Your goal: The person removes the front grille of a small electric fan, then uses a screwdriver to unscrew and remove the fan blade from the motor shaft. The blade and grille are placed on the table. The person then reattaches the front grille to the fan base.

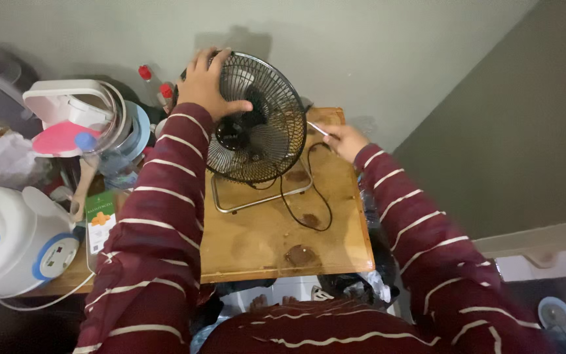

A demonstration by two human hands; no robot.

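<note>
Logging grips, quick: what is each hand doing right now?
Left hand: open, spread over the top of the fan grille.
Right hand: closed on a thin light stick at the fan's edge.

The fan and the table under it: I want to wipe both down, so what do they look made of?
The fan looks like black-painted metal: thin wire grille, bare metal tube stand. The table looks like varnished wood, glossy, with grain and dark stains.

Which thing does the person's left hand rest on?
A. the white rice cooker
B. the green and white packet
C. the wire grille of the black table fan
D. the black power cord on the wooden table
C: the left hand lies spread over the top of the fan grille, while the right hand holds a thin tool at the grille's edge.
</note>
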